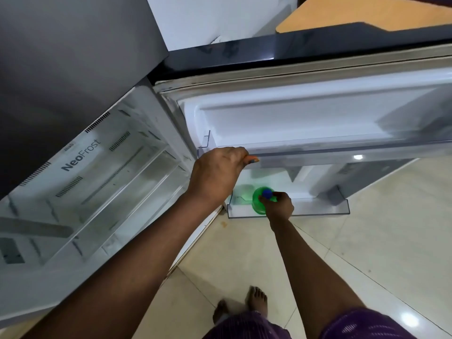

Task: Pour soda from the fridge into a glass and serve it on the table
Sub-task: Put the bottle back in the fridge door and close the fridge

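Right hand (278, 204) around bottle (259, 201) neck

- Head camera looks steeply down from above the left hand (219, 173), close over both arms.
- It faces the open fridge door (318, 123) beyond that hand.

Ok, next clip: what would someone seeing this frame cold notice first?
Probably the green soda bottle with its blue cap, the only strong colour, standing in the lowest rack of the open fridge door. The right hand grips it at the neck, while the left hand holds the edge of the door shelf above. To the left, the fridge interior gapes white, marked NeoFrost.
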